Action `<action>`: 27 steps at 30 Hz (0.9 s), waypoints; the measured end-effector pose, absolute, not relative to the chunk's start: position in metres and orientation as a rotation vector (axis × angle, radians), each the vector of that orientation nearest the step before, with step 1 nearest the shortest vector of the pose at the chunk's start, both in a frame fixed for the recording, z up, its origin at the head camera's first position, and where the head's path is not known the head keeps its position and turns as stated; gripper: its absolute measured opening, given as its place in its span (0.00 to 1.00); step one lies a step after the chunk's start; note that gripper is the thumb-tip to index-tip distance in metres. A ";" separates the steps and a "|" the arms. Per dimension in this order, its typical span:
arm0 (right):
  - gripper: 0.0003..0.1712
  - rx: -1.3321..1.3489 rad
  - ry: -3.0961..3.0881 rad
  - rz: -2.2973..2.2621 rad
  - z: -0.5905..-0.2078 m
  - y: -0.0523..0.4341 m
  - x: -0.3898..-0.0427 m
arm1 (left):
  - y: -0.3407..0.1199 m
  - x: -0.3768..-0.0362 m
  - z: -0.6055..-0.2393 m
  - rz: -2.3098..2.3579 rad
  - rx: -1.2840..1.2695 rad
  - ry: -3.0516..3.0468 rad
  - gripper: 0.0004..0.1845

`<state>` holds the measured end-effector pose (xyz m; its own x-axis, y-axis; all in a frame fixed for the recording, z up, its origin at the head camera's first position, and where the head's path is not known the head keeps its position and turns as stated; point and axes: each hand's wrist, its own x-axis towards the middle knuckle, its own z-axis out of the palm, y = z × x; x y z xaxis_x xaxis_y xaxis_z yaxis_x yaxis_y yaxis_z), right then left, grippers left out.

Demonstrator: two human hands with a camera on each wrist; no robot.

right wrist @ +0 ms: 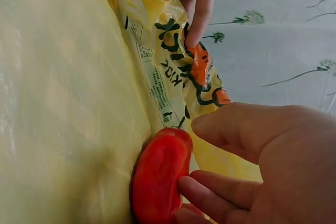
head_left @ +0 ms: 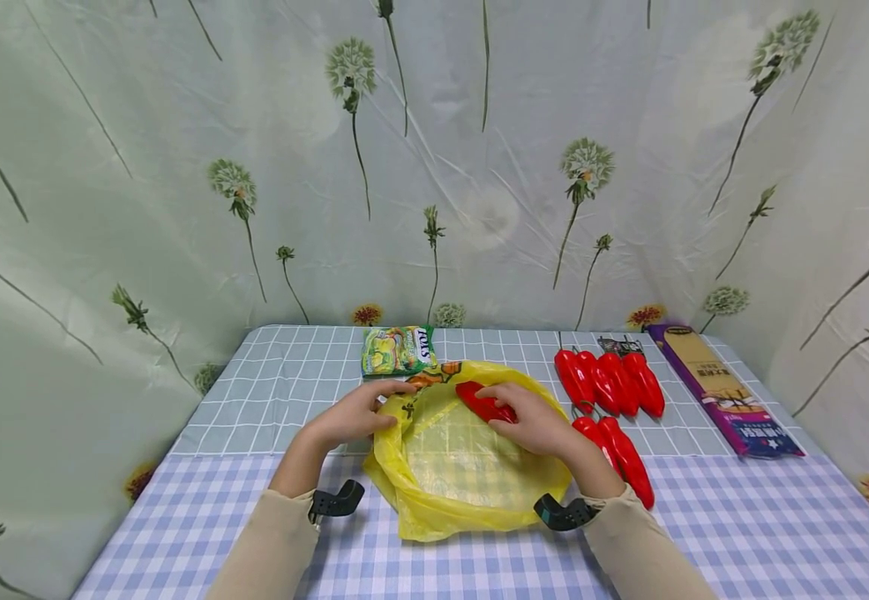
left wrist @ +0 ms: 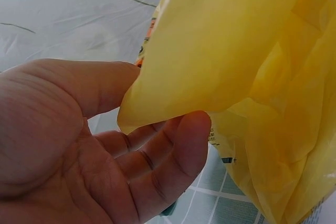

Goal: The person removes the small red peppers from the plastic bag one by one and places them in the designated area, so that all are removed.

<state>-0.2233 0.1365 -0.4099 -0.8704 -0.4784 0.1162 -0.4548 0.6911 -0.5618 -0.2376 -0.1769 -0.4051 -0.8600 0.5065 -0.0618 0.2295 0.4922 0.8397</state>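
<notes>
A yellow plastic bag [head_left: 464, 475] lies open on the checked tablecloth in front of me. My left hand [head_left: 392, 396] pinches the bag's left rim between thumb and fingers; in the left wrist view the yellow bag [left wrist: 252, 51] hangs over that left hand [left wrist: 157, 103]. My right hand [head_left: 505, 408] holds a red pepper [head_left: 479, 402] at the far side of the bag's mouth. In the right wrist view the red pepper [right wrist: 160, 177] rests against the printed yellow bag [right wrist: 63, 103], gripped by my right hand [right wrist: 191, 156].
Several red peppers [head_left: 610, 383] lie in a row right of the bag, two more peppers [head_left: 625, 454] beside my right wrist. A green sweets packet [head_left: 398, 350] sits behind the bag. A long purple box [head_left: 726, 392] lies at the far right. A flower-print curtain backs the table [head_left: 254, 392].
</notes>
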 end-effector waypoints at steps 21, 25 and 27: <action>0.25 -0.826 2.774 -0.859 -0.415 0.131 -0.224 | -0.178 -0.240 -0.406 1.316 0.663 2.432 0.27; 0.23 -0.797 2.727 -0.865 -0.414 0.131 -0.223 | -0.179 -0.239 -0.406 1.306 0.646 2.433 0.27; 0.22 -0.772 2.696 -0.867 -0.414 0.130 -0.221 | -0.178 -0.239 -0.406 1.302 0.631 2.434 0.27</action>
<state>-0.2213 0.1304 -0.4140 -0.8422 -0.5381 -0.0343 -0.4173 0.6907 -0.5906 -0.2389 -0.1784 -0.4058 -0.8556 0.5140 -0.0621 0.2337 0.4903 0.8396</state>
